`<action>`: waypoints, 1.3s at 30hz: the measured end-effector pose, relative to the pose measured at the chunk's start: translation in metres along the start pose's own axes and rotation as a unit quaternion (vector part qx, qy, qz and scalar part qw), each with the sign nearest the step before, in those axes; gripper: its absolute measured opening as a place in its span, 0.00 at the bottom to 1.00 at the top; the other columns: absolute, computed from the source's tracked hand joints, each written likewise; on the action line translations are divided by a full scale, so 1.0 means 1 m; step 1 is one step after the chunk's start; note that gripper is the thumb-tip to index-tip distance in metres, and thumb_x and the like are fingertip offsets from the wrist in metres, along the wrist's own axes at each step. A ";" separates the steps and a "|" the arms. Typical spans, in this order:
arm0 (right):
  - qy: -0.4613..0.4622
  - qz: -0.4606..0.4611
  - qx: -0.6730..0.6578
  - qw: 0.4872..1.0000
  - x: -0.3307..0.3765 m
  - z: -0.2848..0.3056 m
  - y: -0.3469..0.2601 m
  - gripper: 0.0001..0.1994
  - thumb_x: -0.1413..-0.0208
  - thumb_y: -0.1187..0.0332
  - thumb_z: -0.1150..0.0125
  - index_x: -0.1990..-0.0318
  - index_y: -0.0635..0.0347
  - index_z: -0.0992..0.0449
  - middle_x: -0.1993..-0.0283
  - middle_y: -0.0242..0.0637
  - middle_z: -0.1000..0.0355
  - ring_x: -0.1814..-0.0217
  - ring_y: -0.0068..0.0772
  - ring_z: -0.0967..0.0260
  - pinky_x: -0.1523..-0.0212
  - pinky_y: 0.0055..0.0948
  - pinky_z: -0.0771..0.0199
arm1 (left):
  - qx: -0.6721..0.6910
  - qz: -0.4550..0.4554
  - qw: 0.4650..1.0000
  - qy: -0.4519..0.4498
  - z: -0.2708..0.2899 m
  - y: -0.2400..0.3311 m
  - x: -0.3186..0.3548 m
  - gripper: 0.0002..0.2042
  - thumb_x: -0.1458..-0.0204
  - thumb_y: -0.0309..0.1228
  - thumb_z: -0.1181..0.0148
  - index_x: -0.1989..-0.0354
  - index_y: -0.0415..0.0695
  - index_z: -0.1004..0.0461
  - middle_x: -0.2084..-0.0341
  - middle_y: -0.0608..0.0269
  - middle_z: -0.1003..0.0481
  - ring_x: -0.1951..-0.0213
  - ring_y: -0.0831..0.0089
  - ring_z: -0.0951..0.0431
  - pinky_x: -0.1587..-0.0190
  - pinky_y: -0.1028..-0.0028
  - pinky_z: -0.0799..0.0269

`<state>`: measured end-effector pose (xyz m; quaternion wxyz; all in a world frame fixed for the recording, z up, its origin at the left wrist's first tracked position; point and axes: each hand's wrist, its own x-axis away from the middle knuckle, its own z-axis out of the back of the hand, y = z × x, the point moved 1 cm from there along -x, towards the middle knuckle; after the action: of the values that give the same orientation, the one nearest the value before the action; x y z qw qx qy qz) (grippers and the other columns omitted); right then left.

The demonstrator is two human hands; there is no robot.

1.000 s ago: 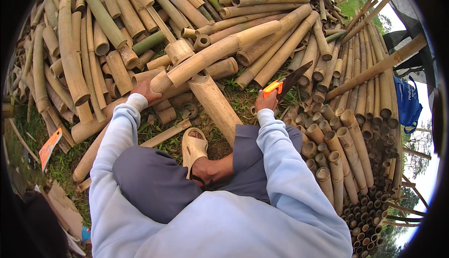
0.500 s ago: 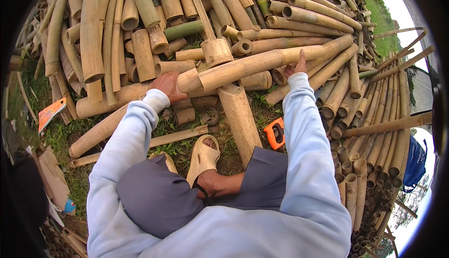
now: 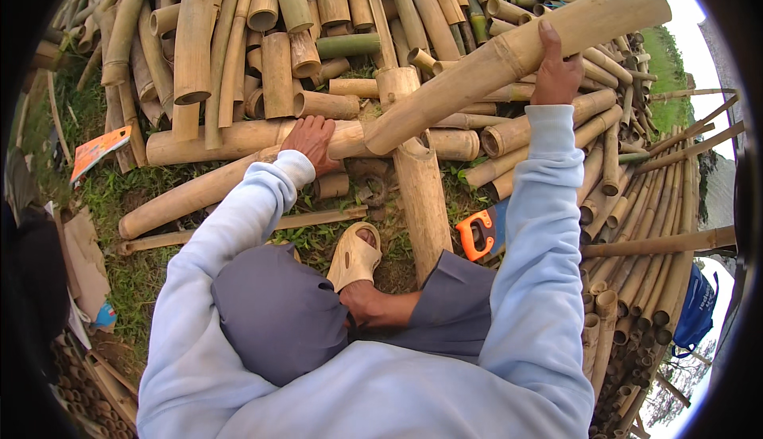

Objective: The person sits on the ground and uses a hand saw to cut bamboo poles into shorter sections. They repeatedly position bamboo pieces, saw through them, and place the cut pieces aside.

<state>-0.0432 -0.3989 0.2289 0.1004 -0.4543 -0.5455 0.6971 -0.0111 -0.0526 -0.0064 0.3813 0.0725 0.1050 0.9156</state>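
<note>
My left hand (image 3: 311, 143) is closed over the end of a bamboo pole (image 3: 208, 192), which slants down to the left. Gripped in my right hand (image 3: 558, 65) is a thick tan bamboo piece (image 3: 469, 75), tilted with its far right end raised. Its lower left end meets or overlaps the pole end beside my left hand; whether the two are still joined I cannot tell. Under this spot, a large upright-leaning bamboo post (image 3: 423, 200) runs toward my lap, with a cut bamboo section (image 3: 396, 85) just beyond it.
A handsaw (image 3: 477, 234) with an orange handle lies on the grass by my right forearm. Stacked bamboo (image 3: 342, 1) fills the far side, and long poles (image 3: 644, 216) lie at right. An orange card sleeve (image 3: 98, 153) is at left, a blue bag (image 3: 696, 309) far right.
My right hand has lifted the bamboo piece up and to the right, so it now slants steeply. My left hand stays on the pole. More of the handsaw shows.
</note>
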 end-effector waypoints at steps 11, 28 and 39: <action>0.104 -0.003 0.039 0.994 0.029 0.002 -0.032 0.26 0.47 0.63 0.23 0.50 0.76 0.25 0.54 0.46 0.20 0.56 0.35 0.21 0.53 0.32 0.21 | 0.020 0.007 1.000 0.009 0.003 -0.001 0.009 0.29 0.61 0.43 0.26 0.52 0.40 0.29 0.56 0.52 0.29 0.48 0.54 0.29 0.41 0.62 0.32; 0.358 -0.297 -0.016 0.885 0.176 0.181 0.054 0.35 0.48 0.49 0.25 0.42 0.68 0.29 0.49 0.44 0.23 0.54 0.45 0.19 0.58 0.44 0.14 | 0.060 -0.105 0.981 0.150 -0.001 0.004 0.012 0.36 0.60 0.44 0.24 0.44 0.40 0.29 0.48 0.52 0.28 0.43 0.53 0.29 0.37 0.57 0.33; 0.262 -0.233 -0.265 0.898 0.146 0.148 -0.014 0.35 0.37 0.41 0.40 0.34 0.58 0.36 0.40 0.43 0.28 0.40 0.41 0.25 0.41 0.44 0.20 | 0.152 -0.026 0.971 0.183 0.082 -0.011 0.085 0.45 0.55 0.45 0.26 0.30 0.41 0.41 0.40 0.42 0.31 0.38 0.45 0.33 0.33 0.54 0.40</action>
<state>-0.2410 -0.3999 0.1628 0.2750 -0.4907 -0.7542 0.3388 -0.0459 0.0265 0.0748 0.3639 -0.0417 0.3123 0.8765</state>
